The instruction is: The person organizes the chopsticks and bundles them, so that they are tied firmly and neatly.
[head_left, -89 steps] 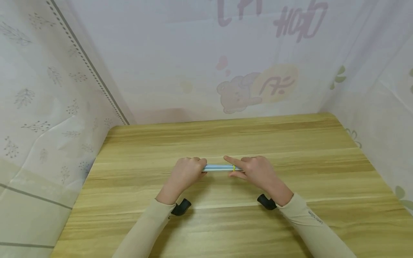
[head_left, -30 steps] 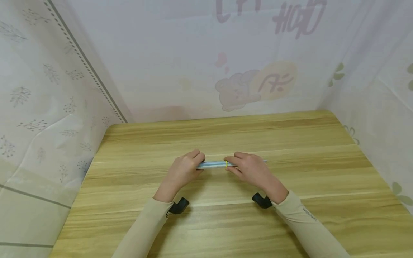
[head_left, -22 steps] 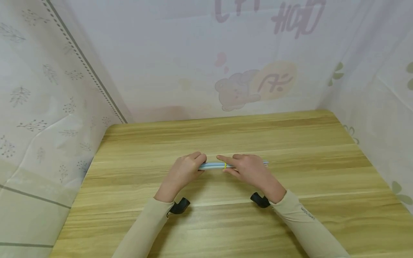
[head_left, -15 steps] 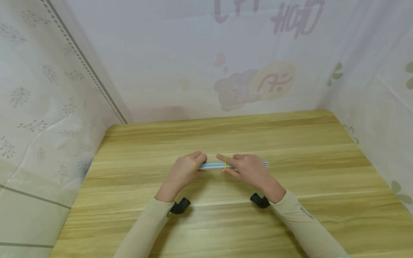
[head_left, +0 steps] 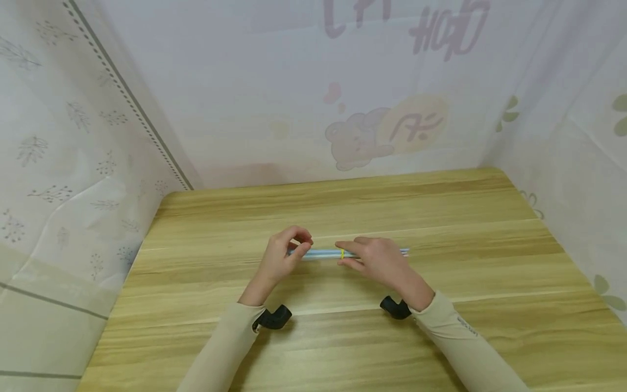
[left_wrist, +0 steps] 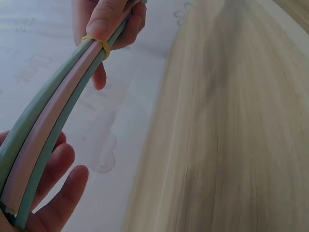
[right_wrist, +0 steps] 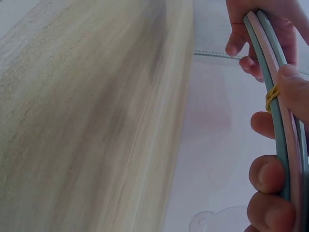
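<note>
A bundle of pastel blue-green and pink chopsticks (head_left: 322, 254) lies crosswise in the air between my two hands. Around it a yellow rubber band (head_left: 342, 253) is wound, close to my right fingertips. My right hand (head_left: 384, 262) grips the bundle, its thumb beside the band and its other fingers curled about the sticks in the right wrist view. At the opposite end is my left hand (head_left: 281, 258), thumb and fingers spread apart with a gap between them. In the left wrist view the stick ends (left_wrist: 14, 205) reach its palm, with loosely bent fingers below.
A wood-grain table (head_left: 343, 348) spreads under both hands. Printed cloth (head_left: 254, 109) hangs behind it and along both sides. A black curved piece (head_left: 275, 318) sits at the left wrist, with a similar one (head_left: 394, 307) at the right.
Over three seconds the bundle and right hand have shifted slightly left, baring the sticks' right ends. In the last half second my left fingers have loosened and parted from the thumb.
</note>
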`<action>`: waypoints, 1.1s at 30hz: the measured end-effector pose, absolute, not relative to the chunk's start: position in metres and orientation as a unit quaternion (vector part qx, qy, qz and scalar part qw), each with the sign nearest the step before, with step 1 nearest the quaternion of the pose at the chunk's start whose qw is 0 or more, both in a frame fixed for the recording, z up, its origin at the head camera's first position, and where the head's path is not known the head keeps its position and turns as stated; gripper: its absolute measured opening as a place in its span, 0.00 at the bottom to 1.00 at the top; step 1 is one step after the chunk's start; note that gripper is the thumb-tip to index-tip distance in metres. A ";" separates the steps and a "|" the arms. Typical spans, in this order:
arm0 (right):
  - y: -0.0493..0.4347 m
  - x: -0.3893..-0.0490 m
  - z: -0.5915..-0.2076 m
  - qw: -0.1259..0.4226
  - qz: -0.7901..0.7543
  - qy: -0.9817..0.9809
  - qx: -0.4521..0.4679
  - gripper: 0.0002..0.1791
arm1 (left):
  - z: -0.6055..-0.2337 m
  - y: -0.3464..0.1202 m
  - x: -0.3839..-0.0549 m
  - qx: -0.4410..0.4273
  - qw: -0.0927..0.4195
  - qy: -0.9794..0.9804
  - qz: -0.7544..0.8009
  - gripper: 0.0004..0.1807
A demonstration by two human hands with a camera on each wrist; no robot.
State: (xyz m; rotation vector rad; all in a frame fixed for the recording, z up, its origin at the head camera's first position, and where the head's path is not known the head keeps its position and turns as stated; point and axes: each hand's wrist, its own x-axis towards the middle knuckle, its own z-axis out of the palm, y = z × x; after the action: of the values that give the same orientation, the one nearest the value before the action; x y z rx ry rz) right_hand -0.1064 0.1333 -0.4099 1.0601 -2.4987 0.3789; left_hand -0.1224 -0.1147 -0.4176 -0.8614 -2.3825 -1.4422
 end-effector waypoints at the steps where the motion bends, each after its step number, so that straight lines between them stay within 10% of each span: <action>1: 0.133 -0.106 -0.410 0.193 0.135 -0.895 0.378 0.21 | -0.418 -0.114 -0.122 -0.291 0.118 -0.806 -0.502 0.34; 12: 0.134 -0.107 -0.407 0.171 0.147 -0.896 0.383 0.21 | -0.422 -0.109 -0.122 -0.322 0.126 -0.726 -0.594 0.07; 19: 0.134 -0.107 -0.409 0.176 0.148 -0.892 0.389 0.20 | -0.420 -0.109 -0.123 -0.343 0.138 -0.747 -0.553 0.10; 33: 0.133 -0.108 -0.407 0.151 0.171 -0.889 0.397 0.15 | -0.395 -0.121 -0.124 -0.328 -0.057 -0.890 -0.311 0.12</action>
State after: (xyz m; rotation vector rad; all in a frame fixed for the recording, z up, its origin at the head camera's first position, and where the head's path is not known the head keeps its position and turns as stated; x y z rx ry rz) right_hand -0.1082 0.1328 -0.4071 1.1410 -2.5521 0.4910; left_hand -0.1243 -0.1211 -0.3952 -1.0695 -2.9021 -1.0142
